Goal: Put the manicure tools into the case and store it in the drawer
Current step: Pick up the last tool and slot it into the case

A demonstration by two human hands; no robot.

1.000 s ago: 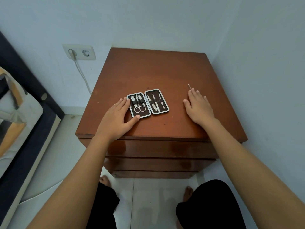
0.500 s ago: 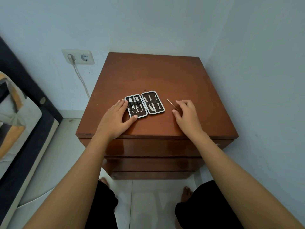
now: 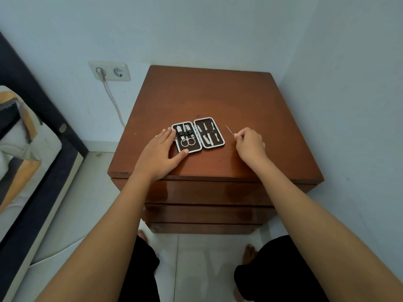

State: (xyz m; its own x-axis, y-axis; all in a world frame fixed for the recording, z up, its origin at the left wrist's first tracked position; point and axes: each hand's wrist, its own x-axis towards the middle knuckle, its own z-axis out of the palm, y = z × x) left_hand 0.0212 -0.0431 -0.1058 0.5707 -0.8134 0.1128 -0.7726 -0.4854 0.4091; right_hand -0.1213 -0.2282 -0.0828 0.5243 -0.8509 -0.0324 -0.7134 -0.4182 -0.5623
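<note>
Both hands are on the nightstand [image 3: 218, 94]: left hand [image 3: 159, 152] lies flat, fingers together, against the open case [image 3: 197, 134] (tools strapped inside), while the right hand [image 3: 249, 144] pinches a thin metal pick [image 3: 229, 129] just beside it.

1. A nightstand [image 3: 218, 101] fills the middle of the frame, set into the corner where two walls meet.
2. An open case [image 3: 198, 134] lies flat on its top, at frame centre, nearer the front edge than the back.
3. The left hand [image 3: 160, 155] rests on the top at the case's lower left, touching that side.
4. The right hand [image 3: 249, 144] sits right of the case, pinching a thin tool [image 3: 229, 129] that points up-left, just beside the case.
5. Drawers [image 3: 207, 192] stack below the top.
6. A wall socket [image 3: 110, 71] sits upper left, its cable [image 3: 113, 101] hanging beside the nightstand.
7. A bed [image 3: 26, 149] runs along the left edge.
</note>
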